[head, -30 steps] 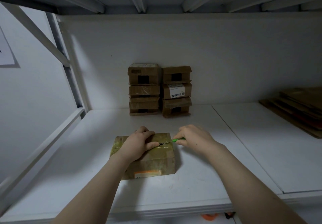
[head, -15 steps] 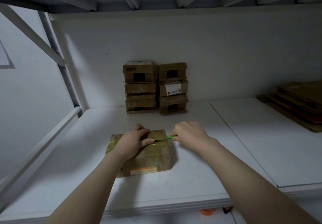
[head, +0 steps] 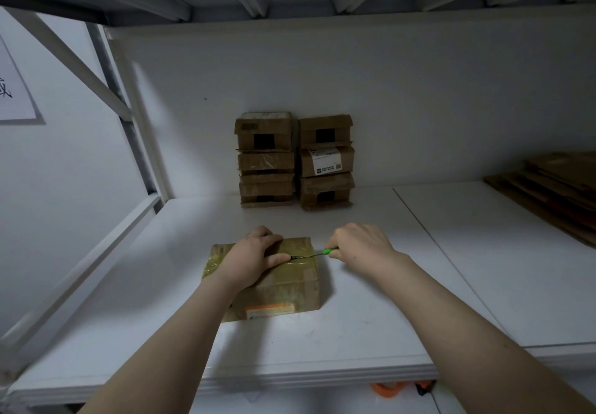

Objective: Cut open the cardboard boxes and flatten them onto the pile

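Head view: on the shelf [head: 371,317] the taped cardboard box [head: 280,284] is pressed by the flat left hand [head: 254,259] while a green-handled cutter [head: 314,254] is pinched in the right hand [head: 358,246], its blade best drawn shallowly along the tape seam, away from the thumb

The box [head: 283,284] under the left hand [head: 254,259] is brown cardboard wrapped in glossy, wrinkled tape. The cutter [head: 326,251] in the right hand [head: 358,246] has a green plastic handle and a thin dark blade. The shelf [head: 354,333] beneath both hands is smooth matt white. The stacked boxes [head: 267,162] beyond the hands are matt cardboard, one bearing a white paper label [head: 325,161]. The pile [head: 554,194] right of the right hand is matt cardboard.
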